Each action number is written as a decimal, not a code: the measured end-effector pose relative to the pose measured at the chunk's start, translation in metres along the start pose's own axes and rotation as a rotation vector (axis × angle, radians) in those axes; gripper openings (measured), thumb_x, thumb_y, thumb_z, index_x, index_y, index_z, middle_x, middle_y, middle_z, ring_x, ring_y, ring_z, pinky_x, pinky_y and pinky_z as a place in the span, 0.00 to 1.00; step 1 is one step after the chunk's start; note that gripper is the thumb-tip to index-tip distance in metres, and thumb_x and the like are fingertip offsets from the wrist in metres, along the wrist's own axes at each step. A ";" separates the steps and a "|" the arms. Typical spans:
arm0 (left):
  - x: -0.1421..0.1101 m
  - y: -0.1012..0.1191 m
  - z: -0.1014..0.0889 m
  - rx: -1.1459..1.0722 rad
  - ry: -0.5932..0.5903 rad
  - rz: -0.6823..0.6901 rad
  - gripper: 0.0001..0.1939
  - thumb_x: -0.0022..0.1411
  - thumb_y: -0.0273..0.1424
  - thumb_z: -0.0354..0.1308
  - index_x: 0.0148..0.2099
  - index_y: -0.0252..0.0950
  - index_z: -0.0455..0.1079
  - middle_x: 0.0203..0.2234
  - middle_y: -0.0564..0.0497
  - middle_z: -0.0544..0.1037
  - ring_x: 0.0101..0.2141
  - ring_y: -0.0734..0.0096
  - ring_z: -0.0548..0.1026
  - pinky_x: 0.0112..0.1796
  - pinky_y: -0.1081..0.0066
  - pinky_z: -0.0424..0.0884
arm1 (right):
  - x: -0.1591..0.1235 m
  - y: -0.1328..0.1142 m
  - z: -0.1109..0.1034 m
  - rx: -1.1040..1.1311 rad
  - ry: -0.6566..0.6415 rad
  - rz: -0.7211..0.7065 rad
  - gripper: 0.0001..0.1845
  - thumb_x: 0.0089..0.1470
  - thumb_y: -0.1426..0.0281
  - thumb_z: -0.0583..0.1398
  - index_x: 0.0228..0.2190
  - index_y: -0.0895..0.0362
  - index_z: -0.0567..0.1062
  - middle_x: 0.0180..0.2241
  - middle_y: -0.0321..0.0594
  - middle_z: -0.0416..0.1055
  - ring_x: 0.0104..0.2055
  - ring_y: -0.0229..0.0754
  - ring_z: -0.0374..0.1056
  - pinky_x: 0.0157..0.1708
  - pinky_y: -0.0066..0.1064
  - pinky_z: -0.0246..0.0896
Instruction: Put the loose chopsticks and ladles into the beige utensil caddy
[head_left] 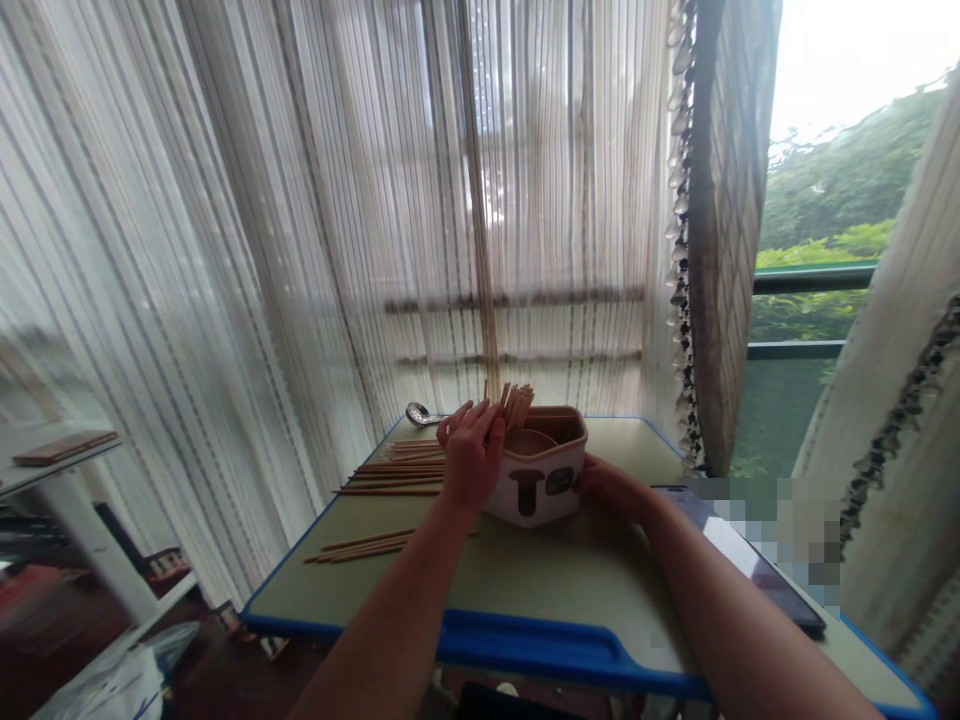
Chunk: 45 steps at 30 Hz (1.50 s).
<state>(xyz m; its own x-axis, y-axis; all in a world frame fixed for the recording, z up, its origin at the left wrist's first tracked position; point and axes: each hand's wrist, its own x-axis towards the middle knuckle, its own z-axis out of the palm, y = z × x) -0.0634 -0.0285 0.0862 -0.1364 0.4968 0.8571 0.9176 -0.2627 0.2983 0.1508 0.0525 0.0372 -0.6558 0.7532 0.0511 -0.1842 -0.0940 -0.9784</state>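
Note:
A white utensil holder [546,500] with a brown rim and dark cutouts stands on the desk in front of me. From its left compartment a bundle of wooden chopsticks [517,405] sticks up at a slant. My left hand [474,445] is at the holder's left end, its fingers bent around the chopsticks; the fingertips are partly hidden. Against the lower right side of the holder, my right hand [604,482] grips it, with some fingers out of sight. Left of the holder lie rows of darker chopsticks [390,478], and closer to me a few loose chopsticks [360,547].
A metal slotted spoon [418,413] lies at the desk's far left edge. Beneath my right forearm is a dark tablet [750,560]. The desk [555,585] has a blue rim. Curtains [337,200] hang behind it, and a white table [67,465] stands left.

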 end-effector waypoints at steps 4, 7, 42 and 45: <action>0.001 -0.003 0.003 -0.018 0.010 -0.047 0.22 0.67 0.39 0.43 0.57 0.34 0.65 0.52 0.42 0.72 0.57 0.55 0.64 0.56 0.53 0.55 | 0.000 0.000 -0.001 -0.008 0.010 -0.012 0.28 0.27 0.80 0.56 0.36 0.56 0.75 0.36 0.37 0.78 0.42 0.50 0.71 0.39 0.37 0.62; -0.001 -0.004 0.003 -0.064 -0.056 0.010 0.22 0.67 0.41 0.45 0.53 0.34 0.69 0.45 0.44 0.77 0.55 0.55 0.65 0.55 0.55 0.57 | -0.001 0.001 -0.001 -0.013 0.013 -0.021 0.27 0.27 0.80 0.55 0.35 0.56 0.75 0.35 0.37 0.78 0.41 0.49 0.71 0.39 0.37 0.62; -0.062 -0.025 -0.063 0.415 -0.236 -0.214 0.08 0.59 0.34 0.54 0.37 0.38 0.74 0.36 0.45 0.73 0.42 0.56 0.68 0.46 0.58 0.63 | 0.007 0.010 -0.010 -0.038 0.122 -0.057 0.25 0.29 0.79 0.58 0.36 0.56 0.75 0.36 0.40 0.78 0.42 0.51 0.72 0.41 0.39 0.67; -0.090 -0.030 -0.069 0.485 -0.363 -0.290 0.10 0.58 0.33 0.55 0.41 0.38 0.74 0.40 0.44 0.73 0.45 0.54 0.67 0.45 0.56 0.63 | 0.009 0.011 -0.011 -0.026 0.128 -0.054 0.25 0.31 0.80 0.58 0.37 0.56 0.75 0.37 0.41 0.78 0.42 0.50 0.72 0.42 0.38 0.66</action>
<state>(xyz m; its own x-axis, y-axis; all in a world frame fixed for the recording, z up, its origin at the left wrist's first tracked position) -0.1046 -0.1227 0.0294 -0.3459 0.7603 0.5498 0.9382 0.2826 0.1996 0.1510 0.0659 0.0243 -0.5466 0.8337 0.0791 -0.1962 -0.0356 -0.9799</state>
